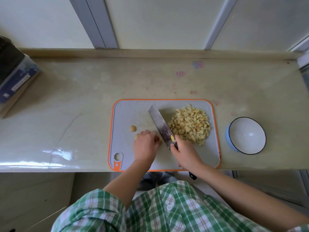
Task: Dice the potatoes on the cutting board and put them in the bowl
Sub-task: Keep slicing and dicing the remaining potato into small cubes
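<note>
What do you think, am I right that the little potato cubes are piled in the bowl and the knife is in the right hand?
Not quite. The head view shows the potato cubes piled on the cutting board; the bowl beside it is empty. The knife is in the right hand, yes.

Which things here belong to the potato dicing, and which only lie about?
Job: cutting board, knife in right hand, diced potato, potato piece under left hand, loose potato end, bowl.
Lying about: dark box at the counter's left end.
</note>
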Motion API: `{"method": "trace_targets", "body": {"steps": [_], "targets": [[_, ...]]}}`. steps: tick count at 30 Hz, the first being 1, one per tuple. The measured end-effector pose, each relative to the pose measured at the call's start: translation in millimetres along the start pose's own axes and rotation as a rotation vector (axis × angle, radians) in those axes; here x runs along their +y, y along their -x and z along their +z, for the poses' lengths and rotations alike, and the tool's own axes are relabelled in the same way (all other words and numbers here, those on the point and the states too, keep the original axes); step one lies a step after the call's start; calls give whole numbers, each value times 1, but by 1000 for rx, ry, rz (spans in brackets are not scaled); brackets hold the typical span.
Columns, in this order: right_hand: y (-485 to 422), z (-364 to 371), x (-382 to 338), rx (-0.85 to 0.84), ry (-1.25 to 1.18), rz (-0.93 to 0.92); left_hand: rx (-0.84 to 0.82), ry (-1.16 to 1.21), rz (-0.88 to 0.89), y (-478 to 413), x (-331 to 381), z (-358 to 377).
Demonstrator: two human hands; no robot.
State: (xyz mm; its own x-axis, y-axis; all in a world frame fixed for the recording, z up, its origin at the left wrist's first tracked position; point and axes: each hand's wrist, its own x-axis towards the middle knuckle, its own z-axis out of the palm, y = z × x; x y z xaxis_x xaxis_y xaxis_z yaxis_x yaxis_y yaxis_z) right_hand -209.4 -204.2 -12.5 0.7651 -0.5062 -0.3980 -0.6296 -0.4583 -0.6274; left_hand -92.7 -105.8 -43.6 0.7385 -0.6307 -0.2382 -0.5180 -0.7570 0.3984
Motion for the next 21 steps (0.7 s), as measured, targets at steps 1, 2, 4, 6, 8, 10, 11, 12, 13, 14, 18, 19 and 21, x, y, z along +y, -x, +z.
{"method": "trace_targets", "body": {"steps": [1,2,4,6,8,10,11,12,13,14,18,19,21], "targets": [[0,1,0,0,30,-19,3,-9,9,1,-1,0],[0,1,1,-2,57,-35,9,-9,10,2,-3,1],[0,1,1,-8,92,-59,22,0,-2,3,-4,1],[-1,1,1,-2,114,-82,30,-3,-4,3,-2,1],[-1,1,2,-2,128,-103,32,-3,2,2,-1,2],[-2,1,4,-8,142,-117,37,-10,3,2,-1,2],[-3,2,5,-11,151,-120,39,-12,3,1,-1,2],[-3,2,5,-14,163,-123,41,-13,4,0,0,2],[-4,2,6,-19,177,-123,42,-15,5,0,0,2],[-4,2,6,-24,194,-125,43,-18,6,0,0,2],[-9,4,3,-56,236,-134,43,-25,-2,-1,1,3],[-9,5,3,-59,240,-133,43,-21,-3,-1,1,4],[-9,6,4,-53,239,-130,42,-7,3,0,1,3]]}}
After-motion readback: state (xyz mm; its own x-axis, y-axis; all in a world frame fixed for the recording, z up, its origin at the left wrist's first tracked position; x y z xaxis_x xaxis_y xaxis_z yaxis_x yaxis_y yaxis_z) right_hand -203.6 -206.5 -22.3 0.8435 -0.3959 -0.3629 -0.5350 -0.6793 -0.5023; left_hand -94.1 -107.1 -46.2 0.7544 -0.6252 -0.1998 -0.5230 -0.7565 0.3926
